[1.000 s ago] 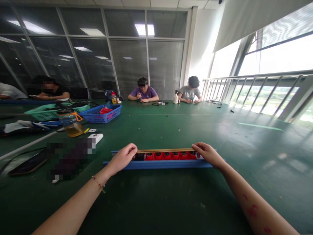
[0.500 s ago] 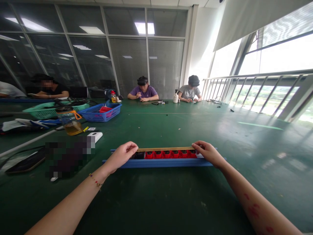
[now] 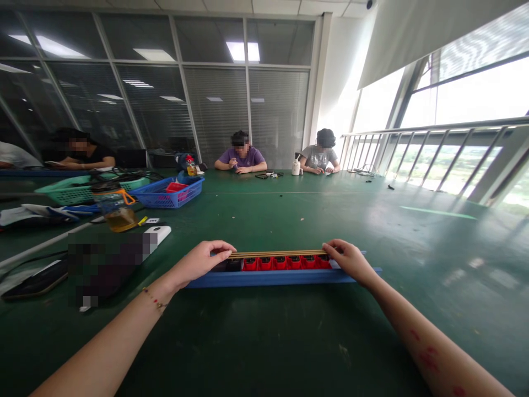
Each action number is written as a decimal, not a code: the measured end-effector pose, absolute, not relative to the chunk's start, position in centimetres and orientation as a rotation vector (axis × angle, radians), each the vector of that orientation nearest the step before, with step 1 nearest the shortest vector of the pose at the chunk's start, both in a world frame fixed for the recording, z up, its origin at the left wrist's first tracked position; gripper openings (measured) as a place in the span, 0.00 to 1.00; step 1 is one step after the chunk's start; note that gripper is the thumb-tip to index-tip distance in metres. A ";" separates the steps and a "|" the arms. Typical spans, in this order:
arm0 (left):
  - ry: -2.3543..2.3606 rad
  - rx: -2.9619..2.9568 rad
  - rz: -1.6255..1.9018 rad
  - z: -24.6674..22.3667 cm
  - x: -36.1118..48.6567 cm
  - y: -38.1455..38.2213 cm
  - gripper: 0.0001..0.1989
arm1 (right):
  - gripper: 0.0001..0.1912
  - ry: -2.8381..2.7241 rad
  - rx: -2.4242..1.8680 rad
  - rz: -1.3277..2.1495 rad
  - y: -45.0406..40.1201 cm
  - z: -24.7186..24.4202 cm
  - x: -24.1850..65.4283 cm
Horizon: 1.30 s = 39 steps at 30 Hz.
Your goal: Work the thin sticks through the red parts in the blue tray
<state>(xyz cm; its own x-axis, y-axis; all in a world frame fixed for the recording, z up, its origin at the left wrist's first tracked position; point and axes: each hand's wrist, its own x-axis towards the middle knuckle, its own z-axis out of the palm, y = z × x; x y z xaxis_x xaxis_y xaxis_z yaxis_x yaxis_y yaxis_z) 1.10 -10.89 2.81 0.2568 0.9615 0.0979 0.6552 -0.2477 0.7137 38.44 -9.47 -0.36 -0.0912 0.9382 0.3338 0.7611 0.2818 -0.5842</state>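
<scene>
Several thin, yellowish wooden sticks (image 3: 278,254) stretch from hand to hand in the head view. My left hand (image 3: 209,259) pinches their left end between thumb and fingers. At the right end, my right hand (image 3: 345,258) is closed on them in the same way. Just under the sticks lies a long blue tray (image 3: 273,278) on the table. A row of small red holders (image 3: 280,264) with dark pieces in them fills its middle, and a black block (image 3: 234,265) sits at their left. Both hands partly cover the tray's ends.
On the green table (image 3: 273,342), a jar of amber liquid (image 3: 119,218), a blue basket (image 3: 182,196) and a green basket (image 3: 66,193) stand at the left. A white-ended object (image 3: 163,234), partly pixelated, lies nearer. People sit across the table.
The view has shifted slightly. Both hands still hold the sticks above the tray, and the left fingers look a little straighter.
</scene>
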 end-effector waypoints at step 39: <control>1.621 2.565 0.514 0.8 0.6 -1.2 0.11 | 0.18 -2.439 -1.363 1.082 -6.3 7.3 39.8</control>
<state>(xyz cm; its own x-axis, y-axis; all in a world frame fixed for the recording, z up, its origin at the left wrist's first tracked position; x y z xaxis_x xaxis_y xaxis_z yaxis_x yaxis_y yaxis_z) 0.65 -1.18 0.83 0.3903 0.8877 0.2442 0.8664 -0.4439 0.2288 39.83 -6.29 7.26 -0.5775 0.7892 -0.2091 0.6845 0.3285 -0.6509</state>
